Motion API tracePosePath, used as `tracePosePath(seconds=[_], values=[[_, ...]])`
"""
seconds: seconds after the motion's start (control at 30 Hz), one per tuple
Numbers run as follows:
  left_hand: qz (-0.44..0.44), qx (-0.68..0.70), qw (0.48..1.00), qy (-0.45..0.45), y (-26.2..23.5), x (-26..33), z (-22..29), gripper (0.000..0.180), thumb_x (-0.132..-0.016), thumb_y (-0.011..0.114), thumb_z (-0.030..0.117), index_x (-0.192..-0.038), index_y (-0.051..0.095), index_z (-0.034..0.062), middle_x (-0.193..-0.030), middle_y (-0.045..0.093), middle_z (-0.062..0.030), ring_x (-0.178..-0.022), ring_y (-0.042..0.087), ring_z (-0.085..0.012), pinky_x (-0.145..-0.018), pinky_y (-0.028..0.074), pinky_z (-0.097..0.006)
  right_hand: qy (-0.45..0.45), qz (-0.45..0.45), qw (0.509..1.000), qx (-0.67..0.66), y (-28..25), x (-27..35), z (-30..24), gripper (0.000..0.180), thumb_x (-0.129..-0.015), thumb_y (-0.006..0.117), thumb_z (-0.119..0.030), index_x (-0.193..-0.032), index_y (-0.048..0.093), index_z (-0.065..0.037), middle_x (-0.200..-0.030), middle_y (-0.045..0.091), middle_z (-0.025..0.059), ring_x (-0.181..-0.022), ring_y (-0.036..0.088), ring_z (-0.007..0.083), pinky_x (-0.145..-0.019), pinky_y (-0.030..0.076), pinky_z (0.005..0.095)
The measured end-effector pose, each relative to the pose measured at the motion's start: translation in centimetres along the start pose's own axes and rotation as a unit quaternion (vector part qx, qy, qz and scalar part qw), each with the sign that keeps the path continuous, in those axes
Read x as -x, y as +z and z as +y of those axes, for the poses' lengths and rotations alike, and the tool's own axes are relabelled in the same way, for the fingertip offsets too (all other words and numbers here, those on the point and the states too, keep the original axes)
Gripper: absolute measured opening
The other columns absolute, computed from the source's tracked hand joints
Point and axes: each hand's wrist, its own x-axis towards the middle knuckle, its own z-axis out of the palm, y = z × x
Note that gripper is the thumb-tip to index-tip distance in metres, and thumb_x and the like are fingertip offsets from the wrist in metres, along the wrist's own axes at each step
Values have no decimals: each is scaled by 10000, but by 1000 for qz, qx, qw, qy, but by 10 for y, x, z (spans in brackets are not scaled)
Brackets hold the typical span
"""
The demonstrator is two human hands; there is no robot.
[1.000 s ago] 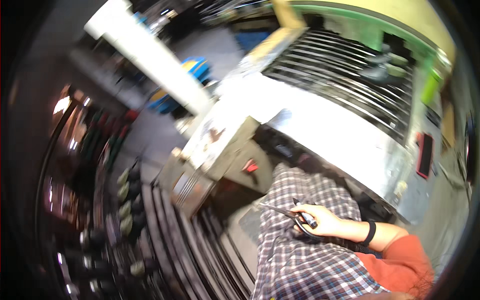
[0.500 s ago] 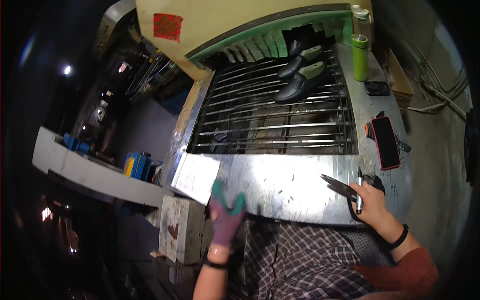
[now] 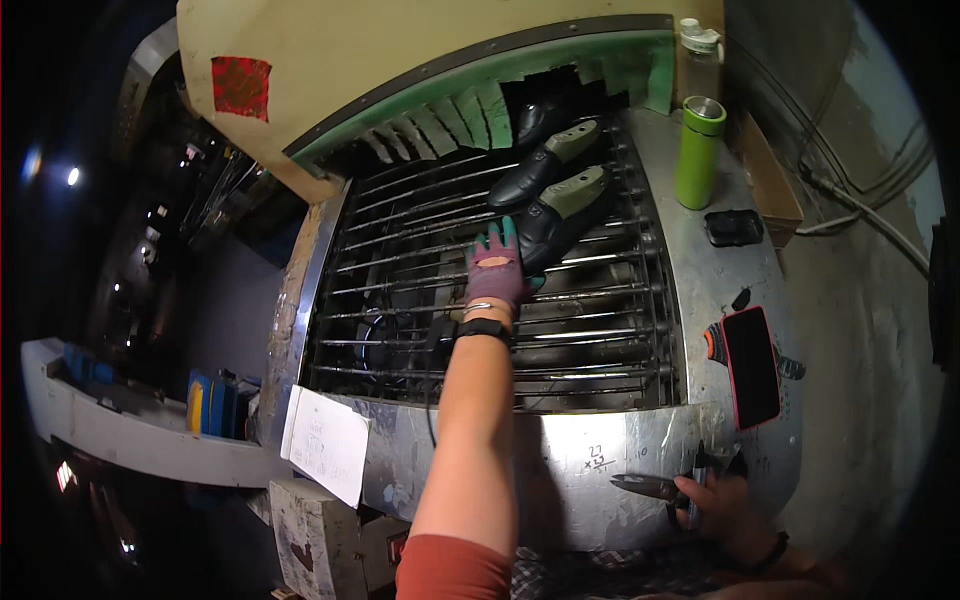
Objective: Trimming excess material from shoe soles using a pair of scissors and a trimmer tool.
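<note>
Head camera view: a black slip-on shoe [image 3: 545, 228], filled by a pale green shoe last [image 3: 578, 193], is set on a bed of metal rods [image 3: 385, 372], nearest of three shoes. Just beyond it, a second shoe [image 3: 522, 180] with its own last [image 3: 573, 140] is laid; a third shoe [image 3: 537, 122] is half lost in shadow by torn green flaps [image 3: 437, 130]. The nearest shoe's toe is met by the left hand [image 3: 497, 265] — gloved in purple and green, fingers spread, thumb held apart; how firm the contact is cannot be told. In the bare right hand [image 3: 725, 510], dark-bladed shears [image 3: 645, 487] and a marker pen [image 3: 698, 485] are gripped together, at the near edge of the metal tabletop [image 3: 590, 520]. By appearances, the handling is only at its start: the shoe is reached but not lifted, both lasts are seated in place, and neither tool is being applied to a shoe.
</note>
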Motion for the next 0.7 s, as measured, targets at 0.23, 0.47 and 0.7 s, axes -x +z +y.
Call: tracePosePath(seconds=[0.23, 0.47, 0.7], values=[[-44, 179, 983, 3, -26, 37, 27, 569, -762, 709, 373, -1190, 556, 31, -969, 656, -200, -1005, 647, -267, -749, 540, -367, 12, 15, 1000, -12, 10, 13, 6, 564, -645, 708, -273, -1183, 587, -155, -824, 615, 149, -544, 568, 335, -483, 424, 437], [-193, 821, 488, -226, -80, 223, 20, 452, -921, 600, 422, -1149, 571, 33, -1036, 602, -90, -864, 646, -218, -757, 589, -368, -22, 86, 996, -21, 5, 2, -4, 502, -640, 649, -88, -1136, 595, -43, -855, 596, 221, -695, 572, 409, -619, 454, 458], [4, 775, 535, -335, -92, 470, 20, 297, -928, 621, 239, -1080, 602, -16, -937, 638, -29, -824, 600, -102, -733, 513, -262, -43, 111, 992, -32, 2, -2, -12, 515, -652, 654, -14, -1160, 589, -61, -834, 583, 212, -718, 583, 422, -636, 473, 462]])
